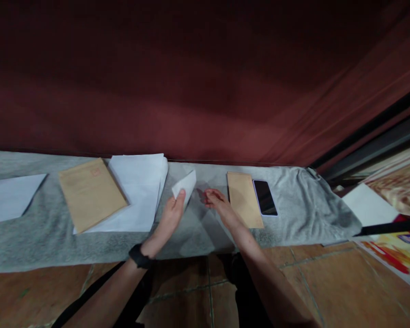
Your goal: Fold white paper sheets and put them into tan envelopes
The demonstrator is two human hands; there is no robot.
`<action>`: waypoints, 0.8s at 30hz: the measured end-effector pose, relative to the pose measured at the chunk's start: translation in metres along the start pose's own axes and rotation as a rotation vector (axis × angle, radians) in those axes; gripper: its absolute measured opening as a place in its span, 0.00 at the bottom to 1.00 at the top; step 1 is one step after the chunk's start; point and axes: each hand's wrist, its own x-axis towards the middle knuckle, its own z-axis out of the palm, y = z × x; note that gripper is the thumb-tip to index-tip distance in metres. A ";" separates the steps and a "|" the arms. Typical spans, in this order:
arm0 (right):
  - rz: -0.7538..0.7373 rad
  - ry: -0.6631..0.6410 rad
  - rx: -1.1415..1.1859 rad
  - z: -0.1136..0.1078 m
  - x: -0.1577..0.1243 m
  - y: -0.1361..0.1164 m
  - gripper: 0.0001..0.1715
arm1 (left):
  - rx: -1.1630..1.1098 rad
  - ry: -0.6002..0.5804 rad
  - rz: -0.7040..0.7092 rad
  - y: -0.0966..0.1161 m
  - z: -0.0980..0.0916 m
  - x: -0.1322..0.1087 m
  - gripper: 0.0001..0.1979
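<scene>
A small folded white paper (187, 186) is held up in my left hand (172, 210), its thumb pressed on the near side. My right hand (217, 200) hovers just right of it over the grey cloth, fingers loosely curled and apart, with nothing visible in them. Right of that hand lies a narrow brown envelope (245, 202), and a phone (266, 198) with a dark screen rests along its right edge. On the left, a larger brown envelope (90, 196) overlaps a stack of white sheets (143, 191).
The grey cloth (294, 200) covers a long low surface against a dark red wall (191, 105). Another white sheet (12, 198) lies at the far left. At the right are a white card (371, 205) and a colourful printed sheet (401, 255). Tiled floor (177, 300) is in front.
</scene>
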 end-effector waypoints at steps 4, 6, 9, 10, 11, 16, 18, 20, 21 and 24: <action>0.044 0.065 -0.035 0.002 -0.001 0.006 0.28 | -0.534 0.111 -0.278 0.005 -0.001 0.001 0.26; 0.049 0.053 -0.061 0.001 -0.001 0.009 0.28 | -0.647 0.123 -0.356 0.004 0.003 -0.005 0.25; 0.013 0.027 -0.136 -0.003 0.003 0.013 0.19 | -0.645 0.093 -0.415 -0.001 0.003 -0.009 0.26; -0.005 0.027 -0.173 -0.006 0.005 0.014 0.16 | -0.620 0.075 -0.415 -0.003 0.000 -0.008 0.26; -0.028 0.035 -0.222 -0.009 0.007 0.015 0.15 | -0.588 0.060 -0.405 -0.005 -0.004 -0.007 0.26; -0.160 0.092 -0.587 -0.022 0.014 0.014 0.16 | -0.332 0.004 -0.313 -0.018 -0.028 0.007 0.24; -0.183 0.087 -0.708 -0.023 0.014 0.013 0.17 | -0.188 -0.075 -0.284 -0.024 -0.033 0.008 0.22; -0.197 0.095 -0.827 -0.021 0.014 0.012 0.17 | -0.008 -0.142 -0.220 -0.030 -0.034 0.006 0.21; -0.204 0.102 -0.883 -0.020 0.014 0.013 0.17 | 0.096 -0.156 -0.174 -0.032 -0.034 0.004 0.21; -0.236 0.123 -1.004 -0.016 0.015 0.015 0.19 | 0.385 -0.166 -0.059 -0.033 -0.032 -0.001 0.21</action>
